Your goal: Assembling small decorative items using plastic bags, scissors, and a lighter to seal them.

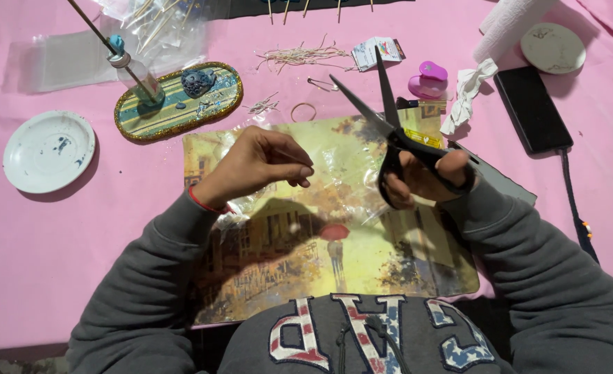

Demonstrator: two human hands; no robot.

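1. The right hand (424, 176) holds black scissors (389, 131) with its fingers through the loops; the two blades stand spread in a V, tips pointing away from the person, with nothing between them that I can see

2. The left hand (261, 163) has thumb and fingertips pressed together in a pinch; whatever they hold is too thin or too clear to make out, perhaps an edge of the clear plastic film (341, 187) lying crumpled just below and between the hands

3. Judging from this, the cutting looks under way rather than finished: the blades are open, not yet closed on anything, and the film is one wrinkled sheet as far as can be seen

4. The film is glossy and creased, catching light; it lies on a smooth printed placemat (389, 256), yellow and brown, showing a street scene with a red umbrella

5. The placemat rests on a soft pink cloth (77, 277) that covers the table and shows folds

6. To the left sits a round white saucer (48, 151) with dark paint smears, well apart from the hands

7. Beyond the left hand is an oval board (179, 100), striped and edged in gold glitter, bearing a small clear bottle (138, 76) with a stick in it

8. Near the scissor tips lie pale fibre strands (303, 55), a thin ring (303, 111) and a pink punch (427, 79)

9. At the right a flat black phone (532, 109) lies beside crumpled white tissue (467, 93)
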